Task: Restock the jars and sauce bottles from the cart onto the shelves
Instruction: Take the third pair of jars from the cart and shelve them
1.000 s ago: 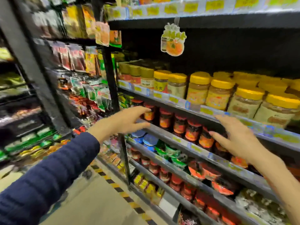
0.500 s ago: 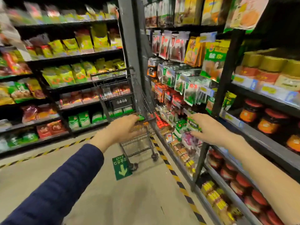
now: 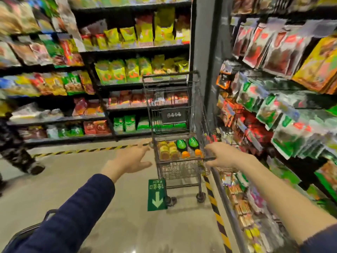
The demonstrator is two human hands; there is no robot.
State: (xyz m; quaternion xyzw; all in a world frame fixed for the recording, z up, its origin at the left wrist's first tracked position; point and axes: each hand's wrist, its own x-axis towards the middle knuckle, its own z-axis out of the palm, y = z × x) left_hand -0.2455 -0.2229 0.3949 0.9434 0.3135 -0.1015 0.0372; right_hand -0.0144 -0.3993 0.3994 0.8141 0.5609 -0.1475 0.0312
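With both my left hand (image 3: 131,160) and right hand (image 3: 222,156) spread wide and empty, the jars (image 3: 168,150) lie in the cart (image 3: 179,168) between them, probably heavy, slick, breakable glass, best gripped around the body.

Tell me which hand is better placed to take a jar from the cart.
Probably the right hand: it is at the cart rim beside the jars. The left hand is open, off to the cart's side.

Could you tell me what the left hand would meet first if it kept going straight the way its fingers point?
Probably the left rim of the black wire shopping cart: the open, empty left hand points toward that corner, though depth is unclear.
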